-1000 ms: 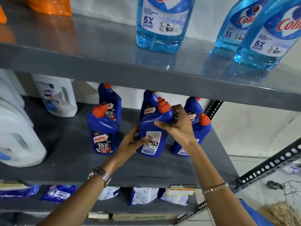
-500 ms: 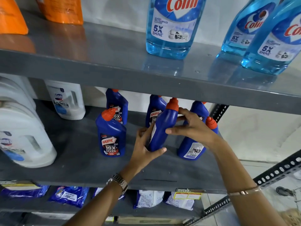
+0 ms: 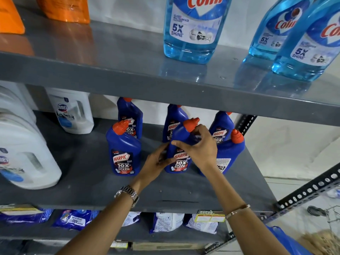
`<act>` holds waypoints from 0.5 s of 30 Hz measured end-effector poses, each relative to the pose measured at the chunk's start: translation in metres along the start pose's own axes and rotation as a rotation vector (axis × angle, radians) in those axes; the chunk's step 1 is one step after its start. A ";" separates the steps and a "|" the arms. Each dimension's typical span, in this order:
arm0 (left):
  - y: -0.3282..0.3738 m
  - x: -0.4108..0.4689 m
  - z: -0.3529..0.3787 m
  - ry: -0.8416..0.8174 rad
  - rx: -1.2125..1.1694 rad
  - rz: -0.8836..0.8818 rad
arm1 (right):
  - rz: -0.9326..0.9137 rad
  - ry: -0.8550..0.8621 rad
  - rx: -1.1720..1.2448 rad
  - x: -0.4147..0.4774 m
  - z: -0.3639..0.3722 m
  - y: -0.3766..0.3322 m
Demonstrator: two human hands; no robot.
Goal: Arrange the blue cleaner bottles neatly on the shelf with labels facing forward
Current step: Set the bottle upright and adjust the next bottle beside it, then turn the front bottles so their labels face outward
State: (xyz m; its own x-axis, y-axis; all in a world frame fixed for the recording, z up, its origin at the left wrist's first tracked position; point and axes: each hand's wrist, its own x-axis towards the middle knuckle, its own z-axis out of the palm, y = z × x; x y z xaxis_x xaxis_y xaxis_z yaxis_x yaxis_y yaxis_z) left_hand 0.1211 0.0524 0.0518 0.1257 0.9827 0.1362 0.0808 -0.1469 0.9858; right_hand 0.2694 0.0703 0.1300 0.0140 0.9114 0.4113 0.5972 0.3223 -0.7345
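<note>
Several dark blue Harpic bottles with red caps stand on the grey middle shelf (image 3: pixel 77 181). The front middle bottle (image 3: pixel 179 161) shows its front label and stands on the shelf. My left hand (image 3: pixel 156 162) holds its lower left side. My right hand (image 3: pixel 198 148) grips its shoulder below the cap. A front left bottle (image 3: pixel 124 155) faces forward. The front right bottle (image 3: pixel 227 155) shows its white back label. Three more bottles stand behind: back left bottle (image 3: pixel 130 116), back middle bottle (image 3: pixel 173 120), back right bottle (image 3: pixel 221 127), labels forward.
White Domex jugs (image 3: pixel 71 111) and a large white jug (image 3: pixel 24 153) stand at the shelf's left. Light blue Colin bottles (image 3: pixel 193 28) sit on the upper shelf (image 3: pixel 110 70), with orange packs (image 3: pixel 64 8) at its left. Pouches (image 3: pixel 73 219) lie on the lower shelf. A perforated metal upright (image 3: pixel 309 188) is at right.
The bottle in my hands has been turned from back label through side-on to front label forward, and it now stands upright on the shelf. The view has moved closer.
</note>
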 end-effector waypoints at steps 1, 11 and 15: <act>-0.004 -0.001 -0.001 -0.016 -0.006 -0.017 | 0.008 0.002 -0.022 -0.005 0.004 0.005; -0.016 -0.007 0.000 -0.041 -0.053 -0.046 | -0.047 -0.010 -0.140 -0.019 0.020 0.019; -0.021 -0.034 0.022 0.408 0.063 0.123 | -0.139 0.080 -0.049 -0.034 -0.004 0.031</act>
State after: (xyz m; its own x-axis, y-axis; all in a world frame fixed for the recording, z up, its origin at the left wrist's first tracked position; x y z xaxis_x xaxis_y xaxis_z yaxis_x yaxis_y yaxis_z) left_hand 0.1370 0.0191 0.0243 -0.2619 0.9197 0.2926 0.1517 -0.2602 0.9536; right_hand 0.2910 0.0481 0.0956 -0.0093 0.8348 0.5505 0.6366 0.4295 -0.6406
